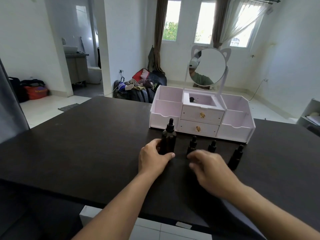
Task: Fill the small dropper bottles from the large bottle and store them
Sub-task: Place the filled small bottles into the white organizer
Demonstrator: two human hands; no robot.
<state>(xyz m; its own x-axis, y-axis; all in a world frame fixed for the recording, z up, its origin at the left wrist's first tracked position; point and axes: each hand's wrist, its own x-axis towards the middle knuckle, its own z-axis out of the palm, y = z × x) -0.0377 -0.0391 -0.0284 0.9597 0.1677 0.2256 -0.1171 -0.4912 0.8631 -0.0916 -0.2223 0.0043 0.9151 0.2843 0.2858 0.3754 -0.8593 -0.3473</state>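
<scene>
I am at a dark tabletop [86, 144], looking down at my 2 bare hands. My left hand [154, 157] grips the base of the large dark dropper bottle [168, 138], with the thumb curled across its front and the fingers round its left side; the bottle stands upright with its black dropper cap on. My right hand [209, 168] is just to the right of it, low over the table, blurred, fingers loosely curled; I cannot tell whether it is touching anything. 3 small dark dropper bottles stand upright in a row to the right of the large one, all capped: the first small bottle [192, 144] pokes up just behind my right fingertips, the second small bottle [212, 146] is beside it, also partly hidden by that hand, and the third small bottle [236, 157] stands apart at the right, in full view. Behind the bottles sits a white organizer [240, 130] with open side compartments, 2 centre drawers with gold knobs, and a round mirror [208, 66] with cat ears rising from its top.
</scene>
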